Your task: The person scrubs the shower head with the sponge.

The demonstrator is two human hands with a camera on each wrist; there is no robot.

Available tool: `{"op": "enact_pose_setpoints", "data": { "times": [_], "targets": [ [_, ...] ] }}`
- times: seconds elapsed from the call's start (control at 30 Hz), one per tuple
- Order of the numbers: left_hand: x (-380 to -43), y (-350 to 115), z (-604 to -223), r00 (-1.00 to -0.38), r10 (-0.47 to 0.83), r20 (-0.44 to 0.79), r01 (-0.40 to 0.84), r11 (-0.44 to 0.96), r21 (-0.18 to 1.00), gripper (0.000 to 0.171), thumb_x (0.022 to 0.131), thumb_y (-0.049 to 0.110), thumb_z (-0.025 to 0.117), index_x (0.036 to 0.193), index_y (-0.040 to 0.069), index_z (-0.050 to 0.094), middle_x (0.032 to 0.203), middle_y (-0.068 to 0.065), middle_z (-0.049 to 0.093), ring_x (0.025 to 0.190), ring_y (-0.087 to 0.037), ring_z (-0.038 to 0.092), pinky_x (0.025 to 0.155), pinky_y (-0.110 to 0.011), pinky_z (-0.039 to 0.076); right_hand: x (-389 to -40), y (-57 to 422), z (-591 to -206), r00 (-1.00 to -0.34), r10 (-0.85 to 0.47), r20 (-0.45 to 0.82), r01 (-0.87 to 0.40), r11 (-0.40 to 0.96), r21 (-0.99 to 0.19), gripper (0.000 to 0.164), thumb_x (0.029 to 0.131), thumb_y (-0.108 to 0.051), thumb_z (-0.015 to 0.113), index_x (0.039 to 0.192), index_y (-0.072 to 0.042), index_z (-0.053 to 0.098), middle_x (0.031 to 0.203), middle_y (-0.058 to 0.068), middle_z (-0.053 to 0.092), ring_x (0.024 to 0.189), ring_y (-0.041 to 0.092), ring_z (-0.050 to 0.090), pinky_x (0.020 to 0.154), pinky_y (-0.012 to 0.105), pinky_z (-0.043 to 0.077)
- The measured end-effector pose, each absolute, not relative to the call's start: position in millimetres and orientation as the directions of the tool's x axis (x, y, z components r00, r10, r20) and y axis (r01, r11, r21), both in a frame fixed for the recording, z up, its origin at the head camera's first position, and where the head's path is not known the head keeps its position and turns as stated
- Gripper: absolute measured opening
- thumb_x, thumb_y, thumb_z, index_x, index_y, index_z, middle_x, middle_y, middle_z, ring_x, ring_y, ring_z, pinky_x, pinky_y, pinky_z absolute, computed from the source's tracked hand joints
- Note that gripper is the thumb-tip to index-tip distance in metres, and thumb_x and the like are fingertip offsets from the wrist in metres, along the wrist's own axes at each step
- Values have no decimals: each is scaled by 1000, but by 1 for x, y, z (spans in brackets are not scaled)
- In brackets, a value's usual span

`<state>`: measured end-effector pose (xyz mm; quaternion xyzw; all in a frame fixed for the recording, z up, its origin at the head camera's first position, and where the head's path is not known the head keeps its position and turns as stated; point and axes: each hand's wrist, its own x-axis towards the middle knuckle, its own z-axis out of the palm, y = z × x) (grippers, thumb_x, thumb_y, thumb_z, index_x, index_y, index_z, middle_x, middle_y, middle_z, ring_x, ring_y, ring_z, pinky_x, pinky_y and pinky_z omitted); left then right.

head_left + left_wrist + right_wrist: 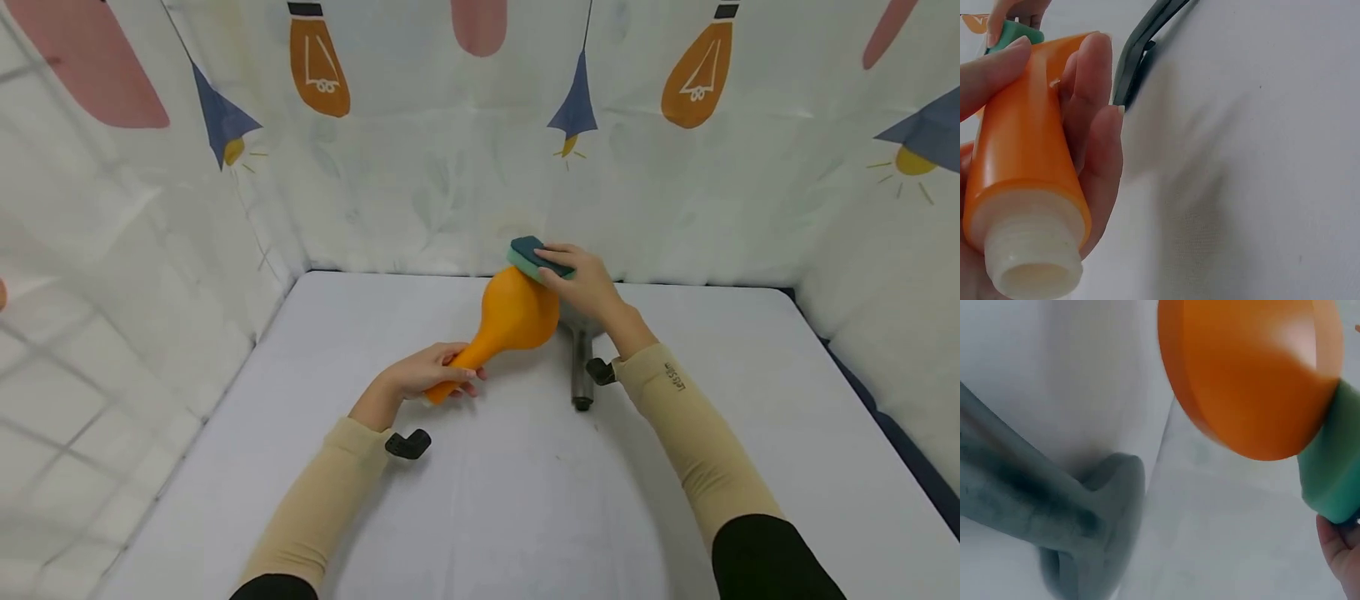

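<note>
My left hand (431, 372) grips an orange shower head (517, 310) by its handle, holding it tilted over the table with the round head up and to the right. Its pale, hollow threaded end (1035, 269) points towards the camera in the left wrist view. My right hand (585, 283) pinches a sponge (527, 260), light green with a dark green layer, against the upper edge of the orange head. In the right wrist view, the sponge (1335, 456) meets the edge of the orange head (1254, 375), and only part of the right hand shows.
A grey shower head (582, 367) lies on the white table (480, 500) beneath the right forearm, its black-tipped handle towards me. Its head is partly hidden. Patterned white cloth (450, 183) hangs behind the table's far edge and along the left side.
</note>
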<state>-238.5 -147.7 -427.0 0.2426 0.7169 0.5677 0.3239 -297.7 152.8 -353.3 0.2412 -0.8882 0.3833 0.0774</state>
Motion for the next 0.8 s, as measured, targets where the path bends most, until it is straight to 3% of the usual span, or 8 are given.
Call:
{"op": "enact_pose_setpoints", "data": {
  "times": [0.2, 0.47, 0.57, 0.7, 0.8],
  "targets": [
    [-243, -157, -426, -671, 723, -163, 35, 251, 967, 39, 105, 10, 56, 136, -12, 49, 126, -32, 59, 98, -29, 67, 83, -39, 53, -295, 152, -351, -883, -341, 321, -461, 511, -725, 44, 104, -27, 61, 145, -11, 59, 155, 9, 47, 147, 30, 35, 119, 50, 29],
    [-246, -165, -419, -673, 727, -135, 126, 293, 948, 35, 103, 7, 58, 134, -10, 52, 123, -29, 61, 101, -33, 68, 86, -41, 51, -300, 165, -357, -949, -212, 234, -299, 369, -880, 44, 104, -33, 60, 145, -15, 61, 152, 8, 51, 141, 28, 43, 114, 48, 36],
    [-248, -164, -415, -679, 722, -135, 144, 311, 940, 34, 103, 5, 58, 133, -10, 53, 123, -29, 61, 101, -36, 67, 84, -40, 51, -295, 157, -350, -929, -221, 297, -362, 378, -852, 43, 104, -29, 61, 144, -13, 61, 151, 9, 52, 142, 28, 42, 115, 48, 35],
    [-249, -161, -414, -684, 714, -150, 146, 335, 931, 34, 103, 5, 58, 134, -8, 54, 122, -27, 62, 102, -36, 66, 85, -40, 51, -282, 136, -337, -841, -323, 435, -540, 438, -718, 40, 103, -20, 64, 140, -8, 64, 149, 12, 53, 142, 30, 43, 115, 47, 36],
    [-249, -159, -417, -686, 710, -160, 143, 348, 927, 35, 103, 6, 59, 135, -8, 54, 123, -26, 63, 102, -34, 67, 86, -40, 51, -277, 130, -334, -803, -376, 462, -595, 466, -655, 39, 102, -19, 64, 139, -7, 64, 150, 12, 53, 141, 30, 44, 115, 46, 37]
  ]
}}
